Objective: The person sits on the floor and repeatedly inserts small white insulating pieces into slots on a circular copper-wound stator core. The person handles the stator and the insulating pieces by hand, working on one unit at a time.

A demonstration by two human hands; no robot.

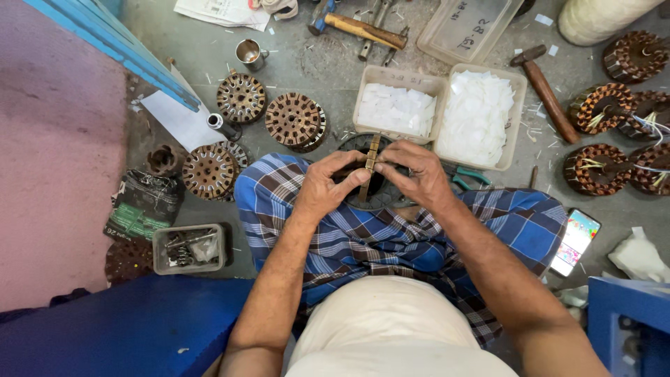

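- Both on my lap: left hand (324,187) and right hand (417,174) pinch a thin wooden stick (370,164) over a dark round stator (377,195).
- Beyond, two trays of white paper slips (398,109).

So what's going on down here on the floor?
A person sits on the floor with a round dark motor core in their lap. Both hands, left hand and right hand, pinch a narrow wooden strip standing over it. Ahead sit two tubs of white paper slips, with bare cores to the left, copper-wound ones to the right, and hammers.
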